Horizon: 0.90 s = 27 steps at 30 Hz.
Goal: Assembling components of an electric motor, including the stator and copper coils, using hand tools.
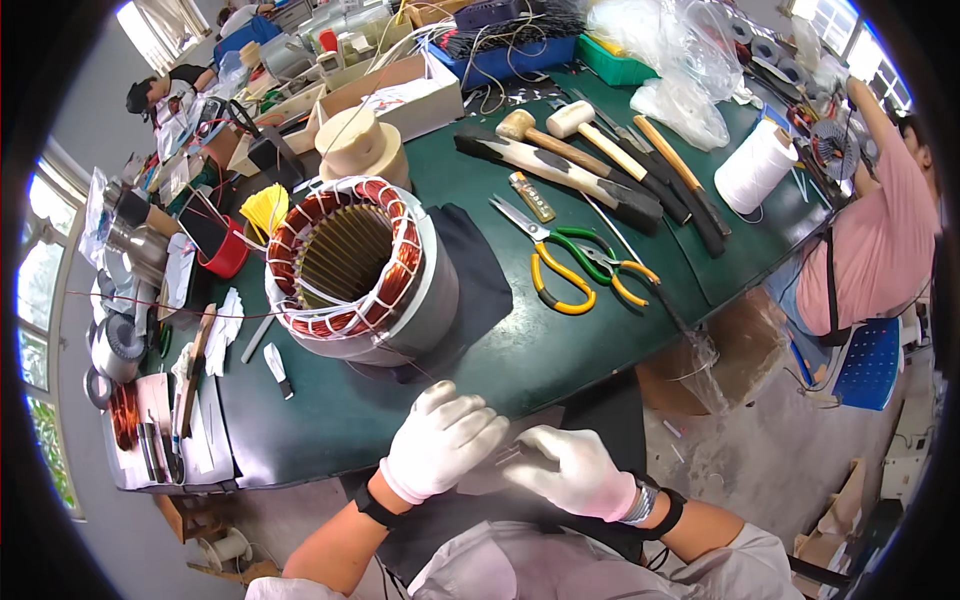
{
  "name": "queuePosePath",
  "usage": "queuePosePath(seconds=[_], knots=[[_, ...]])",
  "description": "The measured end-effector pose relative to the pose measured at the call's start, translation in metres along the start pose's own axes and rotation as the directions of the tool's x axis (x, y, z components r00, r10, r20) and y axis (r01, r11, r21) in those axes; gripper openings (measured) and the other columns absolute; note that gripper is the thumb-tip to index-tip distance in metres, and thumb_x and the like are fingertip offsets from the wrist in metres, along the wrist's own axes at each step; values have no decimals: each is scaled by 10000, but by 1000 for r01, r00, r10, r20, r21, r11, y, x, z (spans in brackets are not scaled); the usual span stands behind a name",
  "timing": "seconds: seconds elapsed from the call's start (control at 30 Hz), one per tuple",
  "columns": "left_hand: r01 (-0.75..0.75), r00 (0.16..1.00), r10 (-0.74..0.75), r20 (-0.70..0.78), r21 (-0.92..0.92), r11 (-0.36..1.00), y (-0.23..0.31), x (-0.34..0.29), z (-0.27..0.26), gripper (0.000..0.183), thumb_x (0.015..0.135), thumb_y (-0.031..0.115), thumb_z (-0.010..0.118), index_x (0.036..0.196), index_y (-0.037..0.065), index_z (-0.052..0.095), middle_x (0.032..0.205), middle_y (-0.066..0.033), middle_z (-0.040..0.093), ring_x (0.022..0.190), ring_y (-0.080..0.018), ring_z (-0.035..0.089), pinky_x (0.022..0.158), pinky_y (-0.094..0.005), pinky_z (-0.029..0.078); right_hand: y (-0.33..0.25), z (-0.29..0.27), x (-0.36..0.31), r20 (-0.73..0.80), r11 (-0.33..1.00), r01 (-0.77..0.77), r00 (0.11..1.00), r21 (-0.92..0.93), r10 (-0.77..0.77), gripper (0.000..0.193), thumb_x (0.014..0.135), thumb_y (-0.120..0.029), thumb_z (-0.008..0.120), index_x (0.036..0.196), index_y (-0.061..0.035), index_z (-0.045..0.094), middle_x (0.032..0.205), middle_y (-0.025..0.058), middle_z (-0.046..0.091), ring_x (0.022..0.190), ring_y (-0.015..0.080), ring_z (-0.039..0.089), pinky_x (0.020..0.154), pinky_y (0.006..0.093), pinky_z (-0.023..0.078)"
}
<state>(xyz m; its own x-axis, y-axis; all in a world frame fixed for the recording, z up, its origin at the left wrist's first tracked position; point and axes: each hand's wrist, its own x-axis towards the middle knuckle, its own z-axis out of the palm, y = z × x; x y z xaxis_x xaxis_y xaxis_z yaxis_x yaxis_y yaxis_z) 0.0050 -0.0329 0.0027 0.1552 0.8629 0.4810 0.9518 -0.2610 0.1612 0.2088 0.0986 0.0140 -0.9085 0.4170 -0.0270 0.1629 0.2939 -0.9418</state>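
A motor stator (430,290) with copper windings (408,240) laced in white cord stands on the green table. From its near side a thin wire (410,366) runs to my left hand (440,440), which is gloved in white with the fingers curled closed at the table's front edge. My right hand (575,470), also gloved, is beside it to the right, its fingers bent inward. Whatever lies between its fingertips is too small and blurred to name. Scissors (550,250) and pliers (617,270) with yellow-and-green grips lie right of the stator.
Mallets (575,120) and wooden-handled tools (680,165) lie farther back beside a white thread spool (757,168). A red container (225,250), a wire spool (118,348) and small tools crowd the left. A co-worker in pink (880,230) is at the right end.
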Motion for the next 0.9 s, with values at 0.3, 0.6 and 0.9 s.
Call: queuePosePath(seconds=[0.3, 0.6, 0.9], knots=[[-14, 999, 14, 29, 7, 1000, 0, -2, 3, 328, 772, 207, 741, 1089, 124, 764, 1090, 0, 729, 1082, -195, 678, 1010, -453, 474, 2, 1, 1, -48, 779, 320, 912, -539, -408, 304, 847, -307, 838, 904, -102, 622, 697, 48, 630, 627, 248, 654, 575, 363, 495], [-39, 999, 40, 36, -20, 999, -1, -1, 3, 341, 822, 207, 689, 1138, 93, 748, 1101, -29, 724, 1069, -215, 677, 977, -425, 492, 7, -6, -8, -38, 794, 298, 927, -529, -373, 309, 835, -295, 853, 886, -80, 638, 679, 74, 623, 606, 264, 643, 566, 379, 494], [-46, 999, 46, 19, 4, 999, 1, -1, 3, 325, 843, 200, 669, 1141, 95, 747, 1086, -32, 729, 1080, -217, 673, 996, -414, 493, 20, -22, -31, 446, 502, -588, 809, 634, 384, 358, 1028, -263, 662, 1165, 66, 634, 985, 163, 738, 814, 217, 729, 750, 340, 600]])
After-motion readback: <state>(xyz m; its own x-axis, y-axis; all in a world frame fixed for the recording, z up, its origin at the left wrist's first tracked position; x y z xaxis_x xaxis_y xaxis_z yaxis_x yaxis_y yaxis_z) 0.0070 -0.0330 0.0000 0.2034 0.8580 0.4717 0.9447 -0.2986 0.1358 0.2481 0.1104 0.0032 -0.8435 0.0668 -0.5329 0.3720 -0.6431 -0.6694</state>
